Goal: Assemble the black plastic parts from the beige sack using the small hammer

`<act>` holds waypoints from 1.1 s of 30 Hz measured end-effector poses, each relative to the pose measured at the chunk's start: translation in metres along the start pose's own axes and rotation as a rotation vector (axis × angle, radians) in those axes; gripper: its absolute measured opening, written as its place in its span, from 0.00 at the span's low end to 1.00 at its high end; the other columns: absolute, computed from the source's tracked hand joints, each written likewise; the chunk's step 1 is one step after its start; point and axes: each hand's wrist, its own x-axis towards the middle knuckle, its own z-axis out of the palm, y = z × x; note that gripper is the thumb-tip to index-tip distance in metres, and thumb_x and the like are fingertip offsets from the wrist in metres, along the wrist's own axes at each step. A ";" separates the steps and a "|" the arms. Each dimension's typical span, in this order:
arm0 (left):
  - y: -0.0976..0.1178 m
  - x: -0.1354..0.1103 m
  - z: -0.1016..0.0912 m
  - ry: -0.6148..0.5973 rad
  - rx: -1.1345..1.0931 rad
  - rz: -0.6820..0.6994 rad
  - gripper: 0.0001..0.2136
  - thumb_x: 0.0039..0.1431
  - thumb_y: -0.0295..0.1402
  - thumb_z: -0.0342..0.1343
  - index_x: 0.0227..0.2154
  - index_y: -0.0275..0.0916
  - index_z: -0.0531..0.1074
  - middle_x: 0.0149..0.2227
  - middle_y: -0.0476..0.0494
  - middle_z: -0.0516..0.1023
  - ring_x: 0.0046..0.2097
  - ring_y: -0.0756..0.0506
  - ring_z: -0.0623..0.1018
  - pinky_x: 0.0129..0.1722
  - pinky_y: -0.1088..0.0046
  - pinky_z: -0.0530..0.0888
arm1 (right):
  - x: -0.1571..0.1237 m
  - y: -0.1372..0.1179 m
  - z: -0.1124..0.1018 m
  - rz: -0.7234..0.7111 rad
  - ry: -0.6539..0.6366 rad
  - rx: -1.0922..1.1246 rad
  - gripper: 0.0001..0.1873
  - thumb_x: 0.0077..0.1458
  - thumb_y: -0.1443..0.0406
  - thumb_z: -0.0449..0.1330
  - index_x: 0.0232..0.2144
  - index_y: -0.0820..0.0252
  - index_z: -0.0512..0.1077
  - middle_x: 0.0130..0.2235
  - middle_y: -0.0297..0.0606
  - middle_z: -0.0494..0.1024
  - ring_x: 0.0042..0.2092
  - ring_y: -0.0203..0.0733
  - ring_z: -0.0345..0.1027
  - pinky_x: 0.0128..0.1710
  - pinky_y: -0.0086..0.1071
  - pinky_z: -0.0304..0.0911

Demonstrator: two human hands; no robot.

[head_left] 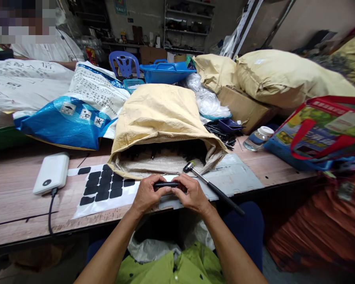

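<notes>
Between my two hands, just over the table's front edge, I hold a slim black stick-like piece (166, 184) lying crosswise. My left hand (149, 193) is closed on its left end, with thumb and fingers pinching it. My right hand (192, 193) pinches the right end, and the two thumbs nearly meet. In front of the hands a tan woven sack (159, 114) lies with its mouth towards me, dark pieces inside it. A hammer (215, 189) with a black handle rests right of my right hand, its head at the sack's lip.
Left of my hands lie a sheet of black rounded stickers (103, 185) and a white power bank (51, 173) with a cable. A blue-and-white sack (77, 106) stands behind them. To the right are loose black pieces (221, 134), a jar (258, 139) and a printed bag (319, 130).
</notes>
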 end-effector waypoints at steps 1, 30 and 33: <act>0.000 0.000 0.000 -0.006 0.007 0.005 0.10 0.54 0.40 0.66 0.32 0.39 0.77 0.30 0.50 0.78 0.33 0.47 0.75 0.35 0.74 0.67 | 0.000 0.000 0.000 0.010 0.005 0.015 0.05 0.59 0.67 0.63 0.39 0.57 0.74 0.32 0.33 0.71 0.33 0.38 0.65 0.34 0.31 0.59; 0.006 -0.112 0.029 -0.391 0.510 -0.343 0.09 0.63 0.39 0.55 0.32 0.44 0.78 0.32 0.44 0.83 0.36 0.40 0.81 0.32 0.70 0.63 | -0.006 0.013 -0.011 0.122 0.134 0.494 0.18 0.53 0.61 0.60 0.46 0.57 0.76 0.37 0.38 0.71 0.39 0.42 0.68 0.37 0.33 0.65; -0.003 -0.117 0.035 -0.438 0.552 -0.389 0.11 0.61 0.38 0.56 0.43 0.43 0.79 0.36 0.40 0.84 0.40 0.37 0.83 0.33 0.69 0.66 | -0.006 0.012 -0.011 0.114 0.140 0.480 0.16 0.54 0.62 0.60 0.46 0.58 0.77 0.36 0.37 0.71 0.38 0.41 0.68 0.36 0.32 0.64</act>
